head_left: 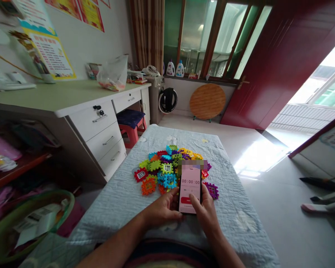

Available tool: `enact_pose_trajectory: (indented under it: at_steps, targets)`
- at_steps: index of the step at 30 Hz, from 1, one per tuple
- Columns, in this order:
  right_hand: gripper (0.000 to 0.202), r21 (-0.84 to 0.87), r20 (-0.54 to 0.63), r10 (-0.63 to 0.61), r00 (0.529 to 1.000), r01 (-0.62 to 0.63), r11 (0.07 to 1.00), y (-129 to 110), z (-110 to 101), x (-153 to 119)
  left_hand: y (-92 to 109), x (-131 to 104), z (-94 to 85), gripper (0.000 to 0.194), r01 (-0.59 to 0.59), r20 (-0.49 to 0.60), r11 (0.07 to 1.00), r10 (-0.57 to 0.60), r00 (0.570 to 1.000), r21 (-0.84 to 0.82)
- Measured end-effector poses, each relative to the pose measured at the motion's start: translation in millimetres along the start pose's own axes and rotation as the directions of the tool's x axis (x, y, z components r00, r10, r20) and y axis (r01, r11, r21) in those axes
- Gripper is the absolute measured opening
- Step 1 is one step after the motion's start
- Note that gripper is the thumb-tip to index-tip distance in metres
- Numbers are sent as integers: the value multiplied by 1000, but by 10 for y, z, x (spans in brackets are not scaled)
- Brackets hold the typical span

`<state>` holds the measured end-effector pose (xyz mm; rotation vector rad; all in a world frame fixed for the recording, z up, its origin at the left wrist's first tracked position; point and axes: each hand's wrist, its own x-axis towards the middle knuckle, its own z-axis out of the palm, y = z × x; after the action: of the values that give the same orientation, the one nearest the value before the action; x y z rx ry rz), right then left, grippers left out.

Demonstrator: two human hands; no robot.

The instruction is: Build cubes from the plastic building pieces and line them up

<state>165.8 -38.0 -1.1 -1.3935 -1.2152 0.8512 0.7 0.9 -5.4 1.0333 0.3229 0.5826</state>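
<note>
A smartphone [190, 190] is held upright above the table, its pink screen showing a timer at 00:00:00 and a red button. My left hand [166, 205] closes round the phone's left edge and lower corner. On the other side my right hand [206, 209] grips the right edge, with its thumb over the screen by the red button. Behind the phone lies a loose pile of colourful plastic interlocking building pieces [155, 165], square with notched edges, some with window grids. The phone hides part of the pile. A purple piece [212, 190] lies right beside my right hand.
A pale blue quilted cloth [117, 203] covers the table. To the left stand a white desk [93, 124] with drawers and a red stool [131, 133]. A green basket [5, 242] sits at lower left. A round wooden tabletop [207, 101] leans by the far wall.
</note>
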Motion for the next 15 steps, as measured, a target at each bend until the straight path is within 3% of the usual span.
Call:
enact_pose_trajectory:
  at_steps: [3, 5, 15]
  targets:
    - [57, -342, -103, -135, 985, 93, 935, -140, 20, -3, -2, 2, 16, 77, -38, -15, 999, 38, 999, 1]
    - [65, -459, -139, -203, 969, 118, 881, -217, 57, -15, -14, 3, 24, 78, -64, -28, 998, 65, 998, 15]
    - [82, -629, -205, -266, 942, 81, 773, -273, 234, -4, -15, 30, 92, 77, -160, -46, 986, 163, 986, 52]
